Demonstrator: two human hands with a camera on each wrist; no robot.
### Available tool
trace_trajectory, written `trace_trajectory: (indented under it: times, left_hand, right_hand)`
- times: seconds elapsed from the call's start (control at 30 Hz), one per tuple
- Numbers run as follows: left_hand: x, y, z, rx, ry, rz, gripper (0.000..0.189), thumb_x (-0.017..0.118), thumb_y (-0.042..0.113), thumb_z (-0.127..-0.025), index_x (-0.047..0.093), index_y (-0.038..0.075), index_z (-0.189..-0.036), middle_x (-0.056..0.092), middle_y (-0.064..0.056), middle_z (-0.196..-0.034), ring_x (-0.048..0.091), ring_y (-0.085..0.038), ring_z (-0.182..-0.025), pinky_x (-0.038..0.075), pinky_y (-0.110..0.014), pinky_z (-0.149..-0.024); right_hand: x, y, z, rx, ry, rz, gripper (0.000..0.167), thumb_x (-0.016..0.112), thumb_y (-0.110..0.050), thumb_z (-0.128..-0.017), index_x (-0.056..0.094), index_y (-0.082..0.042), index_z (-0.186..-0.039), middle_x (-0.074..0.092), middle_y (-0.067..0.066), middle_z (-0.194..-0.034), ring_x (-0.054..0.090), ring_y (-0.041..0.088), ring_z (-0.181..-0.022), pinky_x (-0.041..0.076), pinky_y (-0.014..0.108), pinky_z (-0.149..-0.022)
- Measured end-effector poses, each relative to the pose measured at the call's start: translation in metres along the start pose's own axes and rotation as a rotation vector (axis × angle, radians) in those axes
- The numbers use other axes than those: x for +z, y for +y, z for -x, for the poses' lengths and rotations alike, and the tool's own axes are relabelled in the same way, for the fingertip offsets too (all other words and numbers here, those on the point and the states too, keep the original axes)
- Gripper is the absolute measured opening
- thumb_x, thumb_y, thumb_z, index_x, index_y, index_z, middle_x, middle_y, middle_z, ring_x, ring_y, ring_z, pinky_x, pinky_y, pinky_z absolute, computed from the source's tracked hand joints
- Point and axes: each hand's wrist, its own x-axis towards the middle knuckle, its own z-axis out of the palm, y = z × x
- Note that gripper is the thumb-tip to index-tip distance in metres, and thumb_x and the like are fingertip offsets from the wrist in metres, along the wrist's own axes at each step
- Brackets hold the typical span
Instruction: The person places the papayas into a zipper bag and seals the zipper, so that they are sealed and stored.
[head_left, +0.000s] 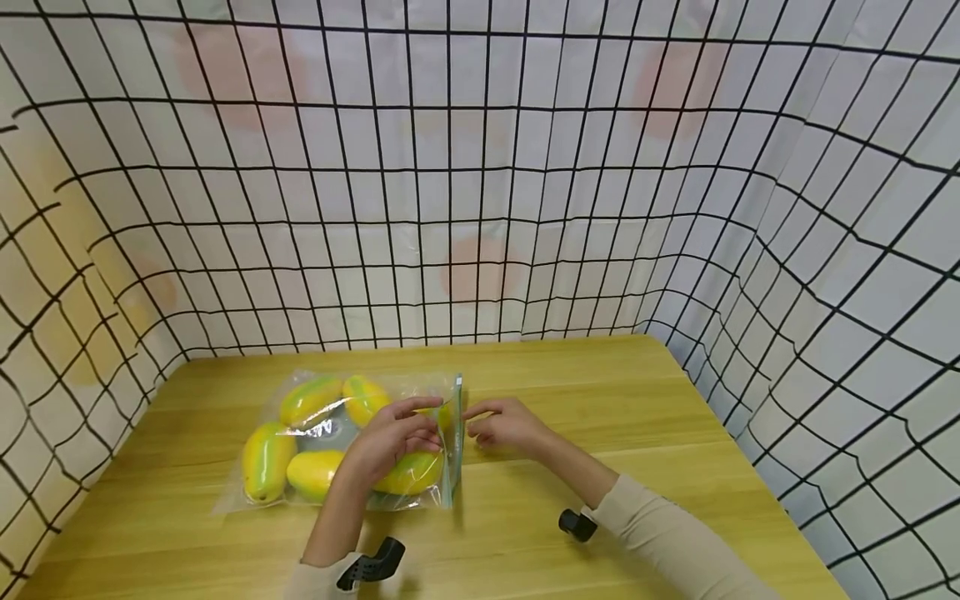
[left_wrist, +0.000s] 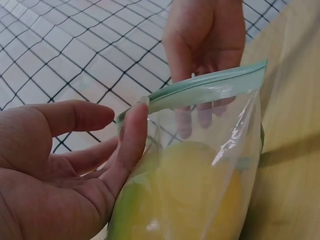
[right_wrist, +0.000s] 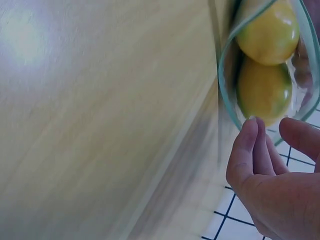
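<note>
A clear zip bag [head_left: 328,437] lies on the table with several yellow-green mangoes [head_left: 268,462] inside. Its pale green seal strip [head_left: 455,467] faces right, and in the right wrist view the mouth gapes around two mangoes [right_wrist: 265,90]. My left hand [head_left: 382,446] reaches over the bag's right part, fingers loosely bent and spread; in the left wrist view its fingertips [left_wrist: 136,117] are at one end of the seal. From the right, my right hand [head_left: 513,425] comes up to the mouth, its thumb and fingers apart right at the rim.
The wooden table [head_left: 600,392] stretches right of the bag and in front of it. White walls with a black wire grid [head_left: 480,200] enclose the back and both sides. A black strap piece [head_left: 371,567] sits at the left wrist, another [head_left: 577,525] at the right.
</note>
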Motion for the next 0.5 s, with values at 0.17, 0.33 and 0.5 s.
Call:
trace_trajectory:
  times: [0.17,0.33,0.5]
  left_hand:
    - [-0.001,0.002,0.001,-0.013,-0.053,-0.018,0.048,0.043,0.008,-0.107,0.034,-0.017,-0.147,0.067,-0.018,-0.103,0.073,-0.018,-0.087,0.062,-0.032,-0.086]
    - [-0.002,0.004,0.001,-0.029,-0.095,-0.041,0.048,0.042,0.009,-0.108,0.035,-0.018,-0.146,0.065,-0.030,-0.115,0.074,-0.021,-0.095,0.060,-0.035,-0.091]
    - [-0.001,0.007,-0.003,-0.074,-0.092,-0.040,0.049,0.046,0.011,-0.107,0.037,-0.016,-0.146,0.062,-0.036,-0.122,0.074,-0.024,-0.099,0.060,-0.036,-0.092]
  right_hand:
    - [-0.006,-0.001,0.000,0.008,0.012,-0.011,0.034,0.065,-0.010,-0.094,0.068,0.003,-0.126,0.072,0.022,-0.111,0.071,0.035,-0.098,0.062,0.037,-0.085]
    - [-0.012,0.000,-0.001,0.004,0.022,-0.009,0.036,0.064,-0.010,-0.094,0.066,0.004,-0.127,0.071,0.022,-0.114,0.070,0.035,-0.100,0.061,0.041,-0.090]
    - [-0.016,0.002,-0.002,0.008,0.027,-0.018,0.037,0.064,-0.011,-0.094,0.066,0.004,-0.128,0.072,0.022,-0.112,0.071,0.034,-0.099,0.061,0.040,-0.087]
